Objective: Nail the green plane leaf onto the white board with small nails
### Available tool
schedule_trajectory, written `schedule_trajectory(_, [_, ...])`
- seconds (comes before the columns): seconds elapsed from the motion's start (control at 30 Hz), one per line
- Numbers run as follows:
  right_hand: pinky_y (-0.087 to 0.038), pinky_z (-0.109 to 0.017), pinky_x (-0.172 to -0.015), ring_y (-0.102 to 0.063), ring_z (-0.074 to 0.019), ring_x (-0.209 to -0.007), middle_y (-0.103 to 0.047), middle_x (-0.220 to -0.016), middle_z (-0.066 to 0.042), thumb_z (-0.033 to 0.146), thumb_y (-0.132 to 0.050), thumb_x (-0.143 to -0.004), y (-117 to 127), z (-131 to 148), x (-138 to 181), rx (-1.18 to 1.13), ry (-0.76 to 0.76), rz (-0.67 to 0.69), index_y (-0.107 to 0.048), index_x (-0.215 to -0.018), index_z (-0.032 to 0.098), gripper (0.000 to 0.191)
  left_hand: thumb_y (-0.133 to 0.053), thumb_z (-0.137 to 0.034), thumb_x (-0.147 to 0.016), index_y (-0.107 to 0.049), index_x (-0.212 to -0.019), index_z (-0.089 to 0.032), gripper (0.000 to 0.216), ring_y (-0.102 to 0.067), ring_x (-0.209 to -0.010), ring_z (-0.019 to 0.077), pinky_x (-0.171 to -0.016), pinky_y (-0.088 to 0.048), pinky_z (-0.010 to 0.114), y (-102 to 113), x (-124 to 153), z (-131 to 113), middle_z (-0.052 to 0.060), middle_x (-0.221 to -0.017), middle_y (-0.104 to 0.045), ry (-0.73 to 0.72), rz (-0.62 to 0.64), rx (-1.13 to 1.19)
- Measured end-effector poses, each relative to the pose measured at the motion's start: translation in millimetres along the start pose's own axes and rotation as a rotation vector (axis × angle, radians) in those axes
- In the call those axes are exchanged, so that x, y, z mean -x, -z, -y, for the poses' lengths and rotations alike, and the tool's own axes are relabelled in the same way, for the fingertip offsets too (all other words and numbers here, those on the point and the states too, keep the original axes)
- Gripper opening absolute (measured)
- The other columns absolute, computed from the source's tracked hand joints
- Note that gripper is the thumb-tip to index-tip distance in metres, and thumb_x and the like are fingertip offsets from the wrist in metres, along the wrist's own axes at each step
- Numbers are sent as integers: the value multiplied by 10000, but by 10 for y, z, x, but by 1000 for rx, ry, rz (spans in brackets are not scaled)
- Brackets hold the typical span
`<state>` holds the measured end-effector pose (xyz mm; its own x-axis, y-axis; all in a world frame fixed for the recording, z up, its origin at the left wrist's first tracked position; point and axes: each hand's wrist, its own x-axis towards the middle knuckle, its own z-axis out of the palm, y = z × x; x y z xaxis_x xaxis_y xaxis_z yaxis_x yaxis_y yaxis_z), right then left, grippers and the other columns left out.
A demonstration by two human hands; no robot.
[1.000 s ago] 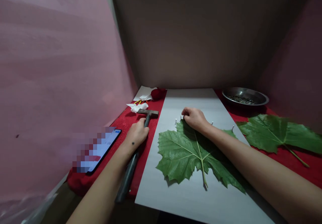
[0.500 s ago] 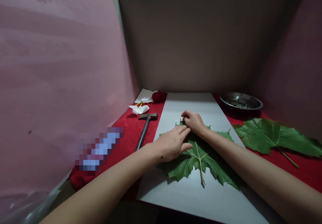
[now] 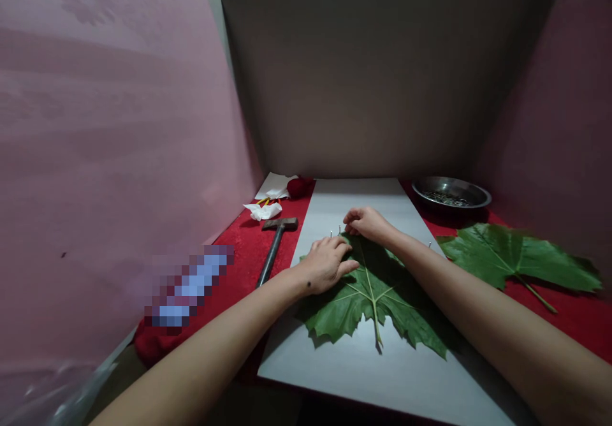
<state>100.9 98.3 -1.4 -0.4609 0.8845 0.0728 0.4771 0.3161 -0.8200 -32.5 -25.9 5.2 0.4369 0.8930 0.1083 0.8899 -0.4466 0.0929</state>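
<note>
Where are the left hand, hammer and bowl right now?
Left hand (image 3: 327,265): head view, on the back of the hand.
Hammer (image 3: 276,247): head view, on the upper part of the dark handle.
Bowl (image 3: 454,185): head view, on the inside of the far wall.

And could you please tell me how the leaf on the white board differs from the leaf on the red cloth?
The board leaf lies partly under the left hand, while no hand touches the cloth leaf. The board leaf's stem points nearly straight toward the person; the cloth leaf's stem slants off to the right. Both are green and lobed, with pale veins.
</note>
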Motion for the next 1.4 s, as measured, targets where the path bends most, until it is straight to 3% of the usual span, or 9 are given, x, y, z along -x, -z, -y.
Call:
schedule_trajectory(0.13, [-490,-205,-572,-597,-105,-559,-665,-656,-23,7,-455,-729,133,161,117,-100,-5,49,-594,-754,136,192,-445,-495,-887,-473,-1212,-162,466,-429,-1101,283,-947,-337,454,-110,-42,-42,116,-1227,-483,40,-63,-48])
schedule_trajectory(0.3, [-496,-242,-637,-617,-128,-654,-665,-713,-47,73,-470,-790,443,291,430,-199,153,-52,-610,-814,133,154,-436,-498,-888,-471,-1229,-184,465,-422,-1081,283,-939,-328,451,-113,-30,-50,107,-1210,-483,3,-75,-77])
schedule_trajectory(0.4, [-481,-271,-679,-613,-152,-718,-676,-777,-56,130,-495,-815,501,187,705,67,275,-49,-646,-838,149,154,-432,-490,-892,-472,-1238,-202,452,-424,-1070,282,-931,-331,451,-109,-34,-37,100,-1200,-490,-9,-74,-82])
schedule_trajectory(0.57, [-442,-345,-797,-559,-220,-895,-638,-931,-101,123,-488,-840,260,-113,1080,659,439,-41,-662,-918,145,192,-443,-503,-883,-453,-1268,-199,491,-412,-1099,281,-948,-328,446,-144,-49,2,104,-1233,-475,-7,-76,-70])
schedule_trajectory(0.73, [-427,-365,-782,-515,-233,-876,-599,-941,-110,95,-435,-856,93,-203,1165,904,465,-67,-637,-932,126,218,-423,-469,-901,-402,-1331,-214,500,-412,-1088,273,-936,-350,441,-120,-83,32,104,-1231,-472,-6,-64,-54])
schedule_trajectory(0.9, [-422,-377,-811,-509,-242,-929,-589,-1009,-124,52,-448,-803,117,-157,1210,901,442,-19,-618,-980,117,255,-387,-439,-924,-444,-1322,-302,424,-423,-1015,258,-894,-373,435,-79,-114,3,84,-1146,-490,-5,-51,-72])
schedule_trajectory(1.0, [-380,-425,-913,-498,-255,-1036,-582,-1103,-134,35,-440,-783,138,-129,1306,872,450,-4,-605,-1066,121,339,-430,-475,-901,-466,-1311,-308,444,-411,-1014,261,-900,-368,435,-91,-120,-11,85,-1144,-482,-1,-59,-99])
schedule_trajectory(1.2, [-314,-547,-988,-388,-325,-1243,-459,-1345,-168,113,-366,-878,164,-180,1510,836,377,38,-483,-1290,120,429,-434,-472,-900,-463,-1315,-307,448,-403,-1018,262,-896,-371,440,-128,-124,12,92,-1154,-475,-12,-64,-120])
schedule_trajectory(1.4, [-345,-537,-966,-422,-321,-1209,-488,-1330,-132,258,-372,-932,249,-29,1485,760,416,13,-514,-1254,156,367,-424,-468,-903,-452,-1329,-297,460,-402,-1026,266,-901,-372,448,-139,-127,30,98,-1158,-468,-12,-60,-107])
